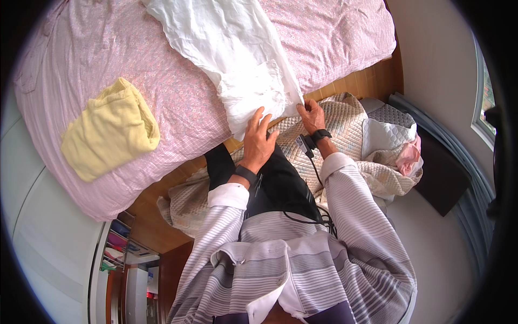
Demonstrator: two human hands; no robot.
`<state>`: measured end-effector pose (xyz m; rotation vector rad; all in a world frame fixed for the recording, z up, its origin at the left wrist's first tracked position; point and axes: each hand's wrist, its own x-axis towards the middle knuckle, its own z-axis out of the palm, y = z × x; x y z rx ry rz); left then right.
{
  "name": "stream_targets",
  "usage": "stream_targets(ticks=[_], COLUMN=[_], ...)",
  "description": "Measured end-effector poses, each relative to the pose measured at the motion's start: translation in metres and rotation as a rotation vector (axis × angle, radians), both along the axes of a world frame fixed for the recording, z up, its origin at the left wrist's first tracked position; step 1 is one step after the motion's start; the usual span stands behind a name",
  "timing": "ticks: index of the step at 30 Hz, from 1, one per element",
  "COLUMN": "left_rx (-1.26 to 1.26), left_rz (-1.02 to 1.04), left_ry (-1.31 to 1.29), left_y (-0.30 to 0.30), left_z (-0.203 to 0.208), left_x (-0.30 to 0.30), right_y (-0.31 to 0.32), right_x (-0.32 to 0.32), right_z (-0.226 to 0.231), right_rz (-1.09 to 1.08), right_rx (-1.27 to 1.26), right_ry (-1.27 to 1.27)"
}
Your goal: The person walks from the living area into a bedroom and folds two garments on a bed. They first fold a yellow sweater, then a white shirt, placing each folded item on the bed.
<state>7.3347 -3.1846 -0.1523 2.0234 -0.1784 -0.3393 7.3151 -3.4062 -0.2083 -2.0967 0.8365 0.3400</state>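
Note:
A long white garment (pixel 232 46) lies stretched across the bed, with a crumpled, gathered part at its near end. My left hand (pixel 259 143) is at this near end, fingers spread, the fingertips at the fabric's lower edge. At the right corner of the same end, my right hand (pixel 313 117) has thumb and fingers closed on the garment's edge. A folded yellow garment (pixel 110 132) with a fuzzy look rests on the bed to the left, apart from both hands.
The bed (pixel 178 102) has a pink patterned cover. Quilted beige bedding (pixel 345 127) is heaped at the right, beside a dark panel and a blue curtain (pixel 469 189). A black cable (pixel 315 167) hangs from my right wrist. Shelves with coloured items (pixel 116 243) stand at lower left.

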Motion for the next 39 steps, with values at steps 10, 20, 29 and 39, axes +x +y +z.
stream_targets(ticks=[10, 20, 29, 39], left_rx=[0.029, -0.215, -0.943, -0.631], left_rz=[0.478, 0.516, 0.884, 0.816], left_ry=[0.471, 0.653, 0.823, 0.719], left_y=[0.050, 0.058, 0.080, 0.109], left_z=[-0.054, -0.035, 0.005, -0.023], left_x=[0.000, 0.008, 0.101, 0.103], right_y=[-0.009, 0.000, 0.008, 0.000], right_x=[-0.010, 0.019, 0.150, 0.149], right_z=[-0.009, 0.051, 0.111, 0.050], right_rz=[-0.017, -0.013, -0.195, -0.146], right_rx=[0.088, 0.201, 0.668, 0.395], right_ry=[0.027, 0.092, -0.208, -0.054])
